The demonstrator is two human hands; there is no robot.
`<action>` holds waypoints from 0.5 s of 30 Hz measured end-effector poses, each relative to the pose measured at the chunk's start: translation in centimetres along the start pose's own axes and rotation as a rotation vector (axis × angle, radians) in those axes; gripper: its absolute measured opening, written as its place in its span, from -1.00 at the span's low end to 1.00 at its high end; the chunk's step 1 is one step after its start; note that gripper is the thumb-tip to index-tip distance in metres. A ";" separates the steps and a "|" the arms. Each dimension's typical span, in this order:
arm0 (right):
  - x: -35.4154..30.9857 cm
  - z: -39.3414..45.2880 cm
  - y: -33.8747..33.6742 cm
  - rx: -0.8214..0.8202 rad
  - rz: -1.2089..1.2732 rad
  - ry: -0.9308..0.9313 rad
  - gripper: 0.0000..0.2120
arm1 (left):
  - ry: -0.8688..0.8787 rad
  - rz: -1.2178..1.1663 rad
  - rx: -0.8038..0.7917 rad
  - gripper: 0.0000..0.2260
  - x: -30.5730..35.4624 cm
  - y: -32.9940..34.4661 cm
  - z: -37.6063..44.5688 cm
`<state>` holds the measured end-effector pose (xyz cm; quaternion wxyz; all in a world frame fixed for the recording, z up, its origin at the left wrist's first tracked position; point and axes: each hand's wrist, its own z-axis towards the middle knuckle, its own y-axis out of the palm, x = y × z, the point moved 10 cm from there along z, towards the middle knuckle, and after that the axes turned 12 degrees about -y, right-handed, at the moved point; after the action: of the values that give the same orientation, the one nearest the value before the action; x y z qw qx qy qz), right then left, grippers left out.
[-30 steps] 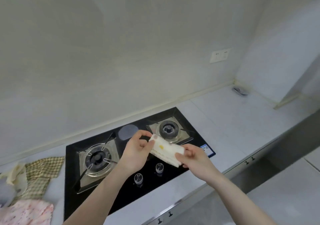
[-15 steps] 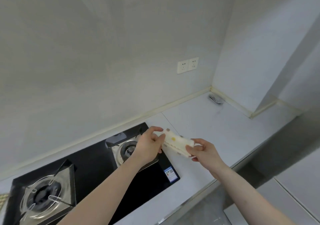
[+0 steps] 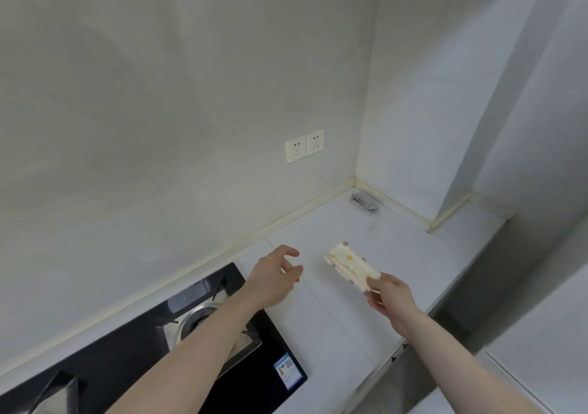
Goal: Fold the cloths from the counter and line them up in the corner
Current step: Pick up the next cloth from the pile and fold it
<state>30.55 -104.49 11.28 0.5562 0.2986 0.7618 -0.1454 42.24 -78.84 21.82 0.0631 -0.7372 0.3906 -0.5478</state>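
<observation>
A small folded cream cloth point(image 3: 350, 265) with yellow and brown dots is held above the white counter point(image 3: 321, 324), right of the stove. My right hand point(image 3: 388, 296) pinches its near end between thumb and fingers. My left hand point(image 3: 276, 275) hovers to the left of the cloth, apart from it, with its fingers loosely curved and holding nothing. The counter's far corner point(image 3: 356, 183) lies beyond the cloth.
A black glass gas stove point(image 3: 133, 350) with a steel burner fills the lower left, under my left forearm. A small grey packet point(image 3: 366, 200) lies in the corner. Two wall sockets point(image 3: 304, 145) sit above the counter. A wall column stands at the right.
My left hand has let go of the folded cloth and drawn back to the left. My right hand carried the cloth rightward past the stove, and my view swung toward the corner.
</observation>
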 end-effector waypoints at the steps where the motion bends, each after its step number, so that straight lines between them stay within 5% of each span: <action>1: 0.3 1.3 -0.6 0.024 0.022 0.031 -0.72 | -0.007 0.010 -0.007 -0.79 0.4 0.3 0.7; 15: 2.6 21.7 -9.2 0.280 0.032 0.241 -0.84 | -0.125 0.078 -0.019 -0.79 4.6 5.6 12.2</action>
<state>40.85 -122.94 0.45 0.4160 0.4005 0.7905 -0.2043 50.31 -89.70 17.58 0.1018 -0.7548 0.4193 -0.4940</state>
